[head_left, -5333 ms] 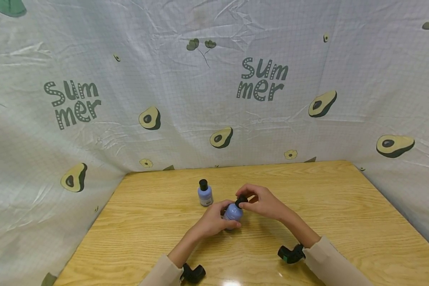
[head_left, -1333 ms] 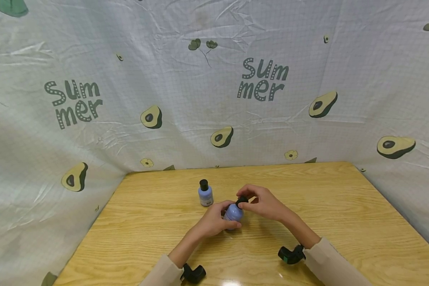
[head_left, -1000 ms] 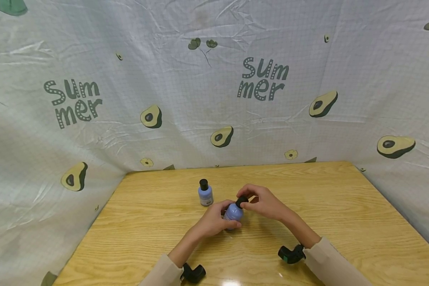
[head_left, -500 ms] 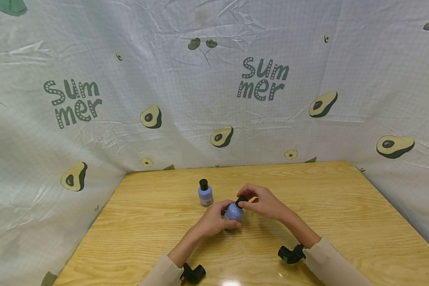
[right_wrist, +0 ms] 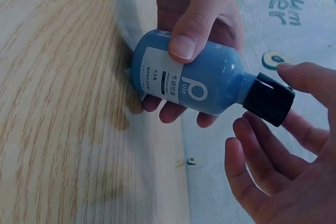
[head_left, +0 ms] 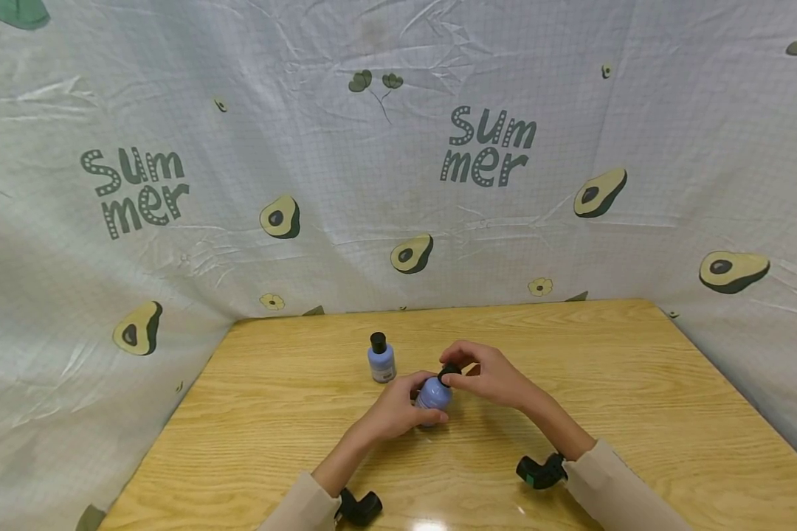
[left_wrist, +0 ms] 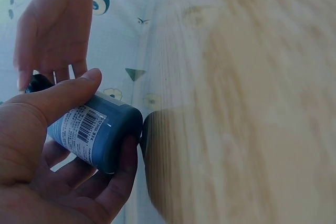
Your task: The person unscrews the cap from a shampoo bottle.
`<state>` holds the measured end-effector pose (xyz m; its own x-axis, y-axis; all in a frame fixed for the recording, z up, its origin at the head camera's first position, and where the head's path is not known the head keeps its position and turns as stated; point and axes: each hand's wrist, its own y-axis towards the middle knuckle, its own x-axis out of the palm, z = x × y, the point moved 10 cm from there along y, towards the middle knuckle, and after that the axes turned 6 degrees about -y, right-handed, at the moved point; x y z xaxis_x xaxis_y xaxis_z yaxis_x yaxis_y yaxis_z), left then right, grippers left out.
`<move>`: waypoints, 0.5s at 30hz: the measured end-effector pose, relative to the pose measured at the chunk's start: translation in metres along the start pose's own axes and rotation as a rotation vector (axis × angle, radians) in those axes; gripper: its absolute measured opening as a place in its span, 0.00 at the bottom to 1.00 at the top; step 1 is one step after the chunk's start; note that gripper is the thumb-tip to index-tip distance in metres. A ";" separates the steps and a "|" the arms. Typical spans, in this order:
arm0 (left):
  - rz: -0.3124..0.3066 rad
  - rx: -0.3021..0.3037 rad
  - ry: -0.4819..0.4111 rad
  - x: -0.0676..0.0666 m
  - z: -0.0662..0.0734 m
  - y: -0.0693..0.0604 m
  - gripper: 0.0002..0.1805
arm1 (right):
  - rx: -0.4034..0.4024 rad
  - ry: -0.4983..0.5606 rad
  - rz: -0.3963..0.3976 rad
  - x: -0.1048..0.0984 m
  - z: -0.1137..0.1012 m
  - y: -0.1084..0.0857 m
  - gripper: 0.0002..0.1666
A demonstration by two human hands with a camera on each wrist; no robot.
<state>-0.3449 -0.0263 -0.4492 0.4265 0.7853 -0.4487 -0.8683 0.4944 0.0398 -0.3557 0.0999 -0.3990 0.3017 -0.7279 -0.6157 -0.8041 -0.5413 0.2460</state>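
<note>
Periwinkle and glossy, the white-labelled bottle (right_wrist: 212, 72) is tilted on or just above the table (head_left: 272, 413) (kinda hard to tell), body gripped by the left hand (head_left: 396, 410), black cap (right_wrist: 269, 99) pinched by the right hand (head_left: 490, 376).

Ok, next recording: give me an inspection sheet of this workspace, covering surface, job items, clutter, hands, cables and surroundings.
Surface: wooden table, light grain, bright glare spot near the front.
Job's things: held bottle, blue, tilted, black cap on its neck; standing bottle, similar, upright and capped, farther back and slightly left. Whether the held bottle's base touches the table: cannot tell.
Clutter: nothing seen.
Hands: left hand grips the held bottle's body; right hand holds its black cap. Worn: left wrist device and right wrist device, both black.
Cables: nothing seen.
Surroundings: pale cloth behind and at both sides, printed with avocados and "summer"; wrinkled.
</note>
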 end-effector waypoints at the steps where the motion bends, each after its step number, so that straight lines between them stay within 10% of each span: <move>1: -0.001 0.001 0.001 0.000 0.000 0.000 0.33 | 0.013 -0.004 0.001 0.000 0.001 0.000 0.15; 15: 0.005 0.011 0.002 0.000 0.000 0.000 0.31 | -0.037 0.035 -0.026 0.001 -0.002 0.000 0.13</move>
<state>-0.3446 -0.0266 -0.4493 0.4214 0.7873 -0.4501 -0.8677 0.4944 0.0524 -0.3546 0.0984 -0.3985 0.3404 -0.7274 -0.5958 -0.7762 -0.5750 0.2586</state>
